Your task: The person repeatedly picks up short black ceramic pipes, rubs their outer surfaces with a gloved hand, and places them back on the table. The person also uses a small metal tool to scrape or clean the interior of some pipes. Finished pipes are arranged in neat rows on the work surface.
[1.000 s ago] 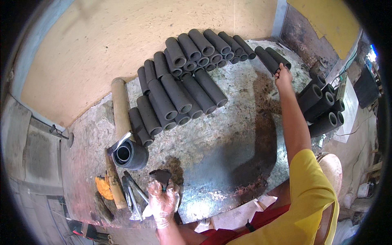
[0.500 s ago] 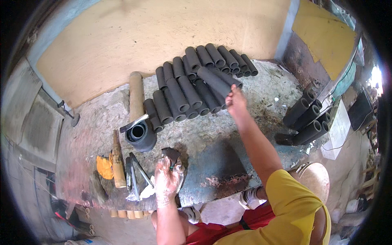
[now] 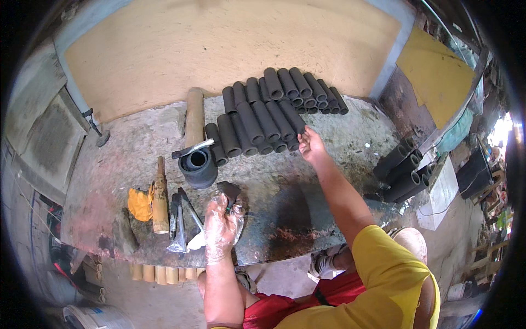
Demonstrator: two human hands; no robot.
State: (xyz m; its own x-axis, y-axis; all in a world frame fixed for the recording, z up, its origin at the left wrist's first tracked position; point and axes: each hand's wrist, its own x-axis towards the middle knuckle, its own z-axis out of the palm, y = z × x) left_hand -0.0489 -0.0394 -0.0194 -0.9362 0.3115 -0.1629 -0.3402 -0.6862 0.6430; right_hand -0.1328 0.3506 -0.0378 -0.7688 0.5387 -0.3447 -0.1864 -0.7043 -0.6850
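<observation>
My left hand (image 3: 221, 227), in a thin clear plastic covering, is closed on a dark brush-like tool (image 3: 229, 191) with a broad flat head pointing up. At the right side of a stack of black tubes (image 3: 253, 125) is my right hand (image 3: 312, 145). Its fingers are slightly apart at the near end of one black tube (image 3: 290, 116), which lies slanted on top of the stack. A dark round pot (image 3: 200, 174) stands left of the stack, with a flat pale-and-dark tool (image 3: 193, 148) resting across its rim.
A long tan cylinder (image 3: 194, 116) lies behind the pot. Left of my left hand are a wooden stick (image 3: 160, 203), an orange cloth (image 3: 140, 205) and several slim tools (image 3: 178, 230). More black tubes (image 3: 402, 189) stand at the table's right edge. A tan wall (image 3: 230, 44) rises behind.
My right hand has lowered the black tube from above the stack onto it, and its fingers have loosened. The left hand still grips the brush-like tool. The view has shifted slightly.
</observation>
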